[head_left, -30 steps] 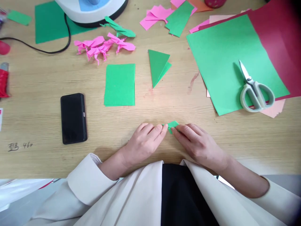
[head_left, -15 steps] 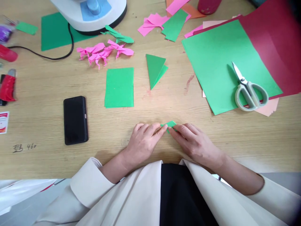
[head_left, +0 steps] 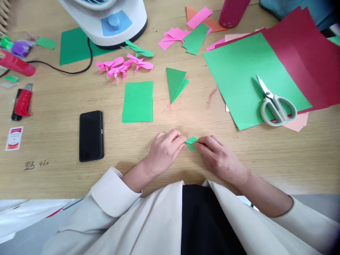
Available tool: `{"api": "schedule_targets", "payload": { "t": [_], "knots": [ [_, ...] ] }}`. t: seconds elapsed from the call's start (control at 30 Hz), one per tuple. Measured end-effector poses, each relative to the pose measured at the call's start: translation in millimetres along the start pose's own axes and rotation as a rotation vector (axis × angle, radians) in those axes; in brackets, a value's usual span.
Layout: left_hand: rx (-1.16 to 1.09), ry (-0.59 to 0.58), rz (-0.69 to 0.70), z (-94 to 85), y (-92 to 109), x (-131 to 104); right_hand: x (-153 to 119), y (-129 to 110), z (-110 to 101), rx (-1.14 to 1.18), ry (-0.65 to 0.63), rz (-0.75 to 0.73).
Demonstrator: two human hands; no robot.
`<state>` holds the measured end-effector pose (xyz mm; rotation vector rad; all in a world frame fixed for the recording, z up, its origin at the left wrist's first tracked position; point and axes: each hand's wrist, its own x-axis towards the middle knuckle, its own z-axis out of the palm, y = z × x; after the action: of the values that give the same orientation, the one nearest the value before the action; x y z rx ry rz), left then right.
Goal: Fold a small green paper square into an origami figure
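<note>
A small folded piece of green paper [head_left: 191, 142] is held between my two hands near the table's front edge. My left hand [head_left: 166, 150] pinches its left tip, fingers closed. On the other side, my right hand [head_left: 219, 157] grips its right end between thumb and fingers. The fingertips hide both ends of the paper, so only its middle shows. Beyond the hands lie a stack of green paper squares [head_left: 138, 102] and a green sheet folded into a triangle [head_left: 175, 84].
Scissors [head_left: 277, 106] rest on large green sheets [head_left: 247, 78] at the right, over dark red paper [head_left: 297, 63]. A black phone [head_left: 91, 136] lies left. Pink folded paper figures [head_left: 117, 67] stand near a white appliance [head_left: 119, 21]. A red cutter [head_left: 23, 102] is far left.
My left hand has shifted its grip to the left tip of the green paper, uncovering more of its middle. The view has tilted up and left slightly. My right hand still holds its end.
</note>
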<state>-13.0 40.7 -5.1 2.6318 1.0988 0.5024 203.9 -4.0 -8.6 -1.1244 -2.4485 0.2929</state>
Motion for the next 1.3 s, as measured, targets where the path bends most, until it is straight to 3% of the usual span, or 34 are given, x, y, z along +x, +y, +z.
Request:
{"api": "schedule_targets", "payload": {
  "t": [0.57, 0.87, 1.3],
  "knots": [
    [-0.079, -0.023, 0.064, 0.4, -5, 7, 3, 3, 2, 0.175, 0.064, 0.137],
    [-0.283, -0.038, -0.094, -0.7, -1, 6, 5, 1, 3, 0.211, 0.061, 0.170],
    [-0.266, -0.085, -0.210, -6.4, 3, 6, 20, -8, 6, 0.203, 0.048, 0.324]
  ]
}}
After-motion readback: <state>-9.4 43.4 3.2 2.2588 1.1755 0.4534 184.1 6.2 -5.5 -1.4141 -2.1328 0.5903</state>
